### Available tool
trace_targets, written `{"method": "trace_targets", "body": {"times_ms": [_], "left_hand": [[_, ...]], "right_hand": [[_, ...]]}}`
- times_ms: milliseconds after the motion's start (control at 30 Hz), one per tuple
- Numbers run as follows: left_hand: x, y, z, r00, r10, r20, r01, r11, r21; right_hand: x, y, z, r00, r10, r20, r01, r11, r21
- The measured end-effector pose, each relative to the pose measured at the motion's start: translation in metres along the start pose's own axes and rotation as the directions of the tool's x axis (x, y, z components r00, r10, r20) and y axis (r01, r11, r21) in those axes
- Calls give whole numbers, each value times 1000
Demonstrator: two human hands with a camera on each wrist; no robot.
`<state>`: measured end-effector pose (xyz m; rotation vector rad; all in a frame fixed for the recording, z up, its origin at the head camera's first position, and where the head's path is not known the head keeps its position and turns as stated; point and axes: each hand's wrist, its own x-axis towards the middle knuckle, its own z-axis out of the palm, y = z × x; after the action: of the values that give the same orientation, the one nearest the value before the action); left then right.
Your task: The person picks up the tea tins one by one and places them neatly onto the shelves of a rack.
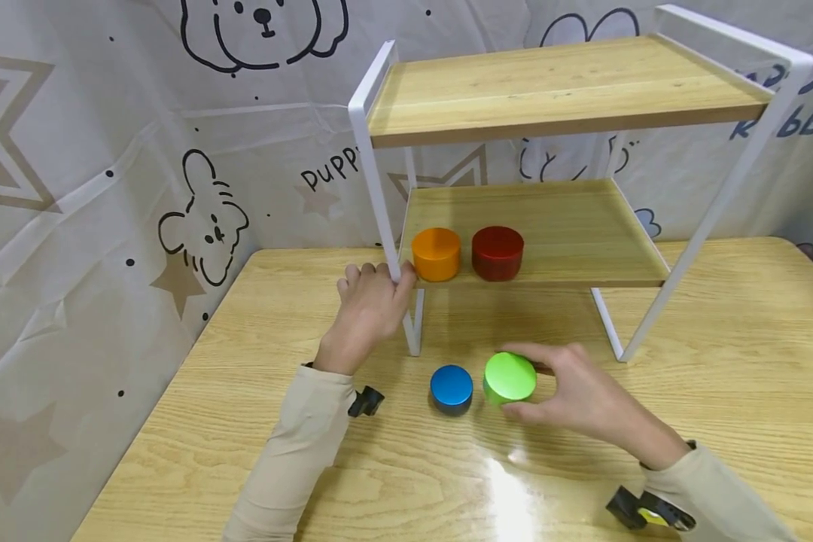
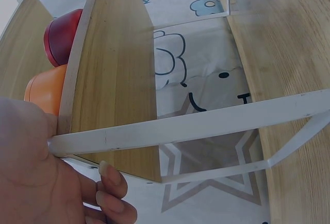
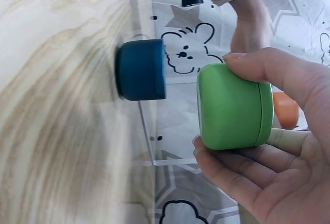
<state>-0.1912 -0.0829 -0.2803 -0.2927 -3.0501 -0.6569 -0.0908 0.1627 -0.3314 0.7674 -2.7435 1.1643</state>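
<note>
My right hand [image 1: 579, 391] holds a small green lidded tin [image 1: 510, 378] between thumb and fingers. In the right wrist view the green tin [image 3: 232, 108] is raised off the tabletop. Left of it, a blue lidded tin [image 1: 452, 388] stands on the table. My left hand [image 1: 374, 305] grips the shelf's white front-left post [image 1: 377, 181], its thumb close to an orange tin [image 1: 436, 254]. That orange tin and a dark red tin [image 1: 497, 253] stand side by side on the rack's lower board [image 1: 583, 233]. In the left wrist view, curled fingers [image 2: 116, 183] show beside the white post.
The two-tier shelf has a wooden top board [image 1: 569, 83] over the lower one, on a white frame. Its feet stand on the wooden table [image 1: 244, 421]. Behind hangs a printed cloth [image 1: 129, 135] with cartoon animals and stars.
</note>
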Motion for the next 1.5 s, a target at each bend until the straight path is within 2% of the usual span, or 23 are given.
{"method": "trace_targets", "body": {"times_ms": [267,800,1200,1500], "left_hand": [[0,-1,-1,1000,4,3,-4,1000,1],[0,1,-1,1000,5,14,-4,1000,-11],[1,0,-1,1000,9,15,-9,1000,-19],[1,-1,0,1000,-2,22,3,1000,-20]], "right_hand": [[-1,-4,-9,996,-47,-77,41,996,-74],[-3,-8,-19,996,-36,-84,32,998,-54],[-3,-11,-23,991,-49,-126,35,993,-112],[1,-16,-25,992,-44,-121,33,996,-88]]}}
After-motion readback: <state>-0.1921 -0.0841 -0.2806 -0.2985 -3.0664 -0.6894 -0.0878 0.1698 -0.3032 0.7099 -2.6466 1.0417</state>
